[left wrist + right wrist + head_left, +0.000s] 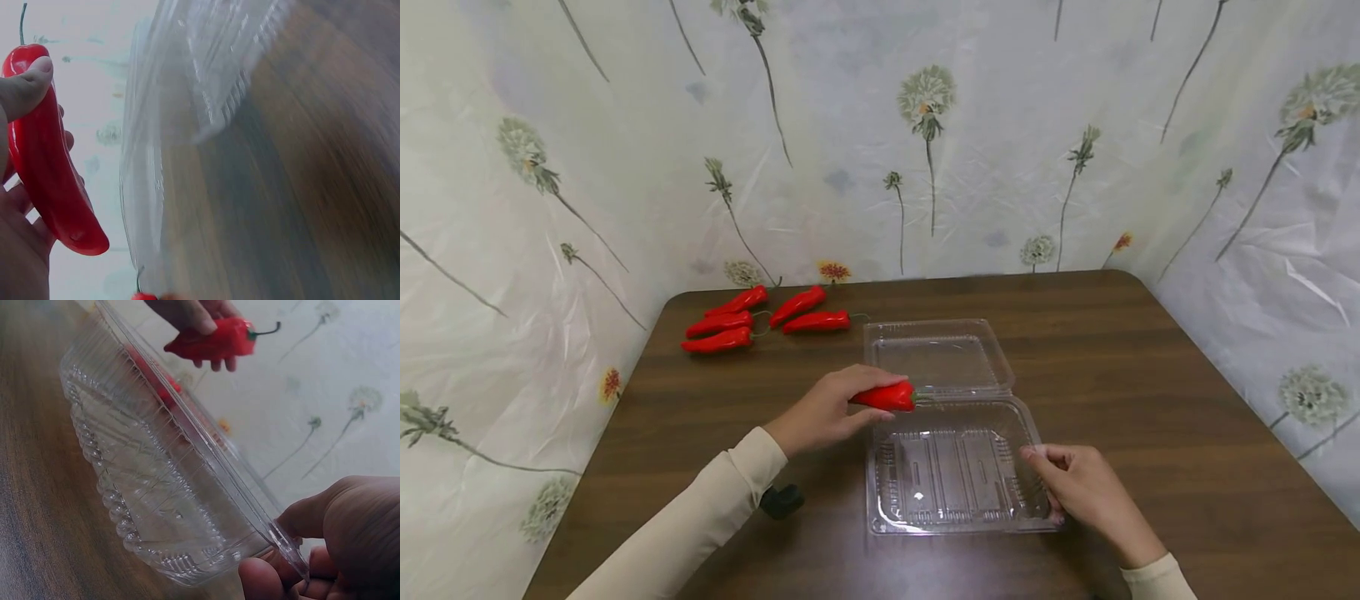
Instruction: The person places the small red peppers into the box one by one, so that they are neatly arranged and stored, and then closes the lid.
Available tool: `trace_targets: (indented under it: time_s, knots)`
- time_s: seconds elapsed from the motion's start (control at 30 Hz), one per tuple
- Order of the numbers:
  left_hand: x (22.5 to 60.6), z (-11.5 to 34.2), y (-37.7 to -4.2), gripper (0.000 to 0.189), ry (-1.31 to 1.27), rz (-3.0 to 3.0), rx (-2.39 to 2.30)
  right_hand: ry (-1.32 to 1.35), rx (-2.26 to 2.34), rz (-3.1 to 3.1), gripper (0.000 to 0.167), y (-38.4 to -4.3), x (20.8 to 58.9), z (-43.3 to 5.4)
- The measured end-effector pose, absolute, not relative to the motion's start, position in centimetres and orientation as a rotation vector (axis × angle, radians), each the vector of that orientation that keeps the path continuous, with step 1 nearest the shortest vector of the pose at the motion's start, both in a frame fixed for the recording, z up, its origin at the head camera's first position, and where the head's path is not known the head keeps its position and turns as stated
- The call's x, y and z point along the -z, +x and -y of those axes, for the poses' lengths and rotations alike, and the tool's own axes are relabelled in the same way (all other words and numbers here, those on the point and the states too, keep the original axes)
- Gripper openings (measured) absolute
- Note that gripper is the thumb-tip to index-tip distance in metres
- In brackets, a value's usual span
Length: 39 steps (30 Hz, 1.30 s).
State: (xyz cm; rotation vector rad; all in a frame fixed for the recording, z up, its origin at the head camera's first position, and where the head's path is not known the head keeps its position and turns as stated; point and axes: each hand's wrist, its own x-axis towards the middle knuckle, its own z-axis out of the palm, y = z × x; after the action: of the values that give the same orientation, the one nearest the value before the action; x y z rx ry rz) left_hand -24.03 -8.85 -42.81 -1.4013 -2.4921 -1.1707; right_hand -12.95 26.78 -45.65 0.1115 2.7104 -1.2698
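Observation:
A red chili pepper [889, 396] with a thin green stem is held in my left hand [833, 408], above the left back part of a clear plastic clamshell box [955, 467]. In the left wrist view the thumb lies along the pepper [47, 150] near its stem end, with fingers behind it. My right hand [1078, 483] pinches the rim of the box at its right side; the right wrist view shows thumb and fingers on that rim [284, 547]. The box's lid [936, 354] lies folded back on the table, away from me.
Several more red peppers [722, 340] lie at the back left of the brown wooden table [1075, 358]. A small dark object [782, 501] sits beside my left sleeve. Flower-patterned sheeting [850, 167] stands behind the table and at both sides.

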Motion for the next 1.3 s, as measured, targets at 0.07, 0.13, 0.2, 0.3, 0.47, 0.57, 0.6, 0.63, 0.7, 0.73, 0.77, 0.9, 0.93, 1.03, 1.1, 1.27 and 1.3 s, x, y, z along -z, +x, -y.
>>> trace_targets:
  time_s: [0.07,0.13,0.2,0.3,0.47,0.57,0.6,0.63,0.7,0.73,0.77,0.9,0.93,1.03,1.1,1.27,1.3]
  knots:
    - [42.7,8.0,-23.9,0.06,-1.443,2.477,1.152,0.11,1.272,-2.713,0.039,-13.0,45.6,-26.8]
    - [42.7,7.3,-23.9,0.059,-1.485,2.459,1.13,0.11,1.272,-2.717,0.038,-13.0,45.7,-26.8]
    - [42.6,6.6,-23.8,0.057,-1.518,2.45,1.102,0.109,1.273,-2.718,0.039,-13.0,45.7,-26.8]
    - [42.6,5.5,-23.6,0.056,-1.549,2.456,1.064,0.11,1.275,-2.715,0.039,-13.0,45.7,-26.9]
    - [42.6,3.8,-23.2,0.057,-1.587,2.501,0.982,0.103,1.292,-2.707,0.038,-13.0,45.7,-26.9]
    - [42.8,2.9,-23.0,0.057,-1.592,2.559,0.9,0.102,1.302,-2.703,0.037,-13.0,45.7,-26.9]
    - [42.8,2.5,-22.9,0.057,-1.589,2.581,0.872,0.102,1.305,-2.699,0.037,-13.0,45.7,-26.9]
    - [42.9,2.3,-22.8,0.057,-1.585,2.601,0.848,0.101,1.305,-2.697,0.037,-13.0,45.7,-26.9]
    - [43.0,1.7,-22.6,0.057,-1.576,2.638,0.794,0.099,1.305,-2.695,0.038,-13.0,45.7,-26.9]
    - [43.0,1.4,-22.4,0.056,-1.573,2.648,0.768,0.098,1.304,-2.693,0.039,-13.1,45.7,-26.9]
    - [43.0,1.1,-22.3,0.056,-1.569,2.658,0.75,0.098,1.304,-2.691,0.039,-13.1,45.7,-26.9]
    - [43.2,0.4,-22.1,0.053,-1.537,2.684,0.64,0.093,1.297,-2.691,0.039,-13.1,45.7,-26.9]
    - [43.2,0.2,-22.0,0.053,-1.525,2.691,0.619,0.092,1.295,-2.69,0.038,-13.1,45.7,-26.9]
    - [43.5,-0.1,-22.0,0.052,-1.478,2.717,0.537,0.091,1.291,-2.691,0.038,-13.0,45.7,-26.9]
    - [43.6,-0.4,-21.9,0.051,-1.451,2.733,0.486,0.088,1.293,-2.691,0.038,-13.0,45.7,-26.9]
    - [43.7,-1.1,-21.4,0.047,-1.403,2.731,0.36,0.086,1.305,-2.693,0.039,-13.0,45.7,-27.0]
    - [43.7,-1.3,-21.3,0.046,-1.395,2.727,0.339,0.087,1.307,-2.692,0.038,-13.0,45.7,-27.0]
